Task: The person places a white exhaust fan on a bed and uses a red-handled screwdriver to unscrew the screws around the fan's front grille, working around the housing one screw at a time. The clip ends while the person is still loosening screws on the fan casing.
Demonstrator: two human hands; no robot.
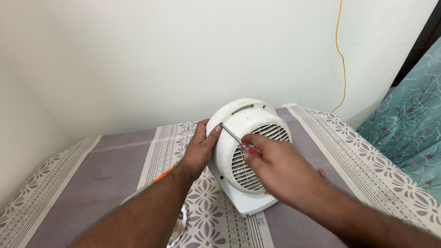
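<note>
Screwdriver (239,141) pinched in right grip (275,167), tip on fan (243,138); left grip (200,149) clasping fan's side.

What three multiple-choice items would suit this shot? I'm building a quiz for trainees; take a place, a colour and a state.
1. Where does the screwdriver tip touch?
A. fan's upper left rim
B. fan's base
C. the cloth

2. What colour is the screwdriver handle?
A. blue
B. red
C. black

3. How is the small white fan held?
A. lying flat, untouched
B. lifted in the air
C. steadied by the left hand

Answers: 1 A, the shaft ends there. 2 B, red shows in the right hand. 3 C, fingers wrap its side.
</note>
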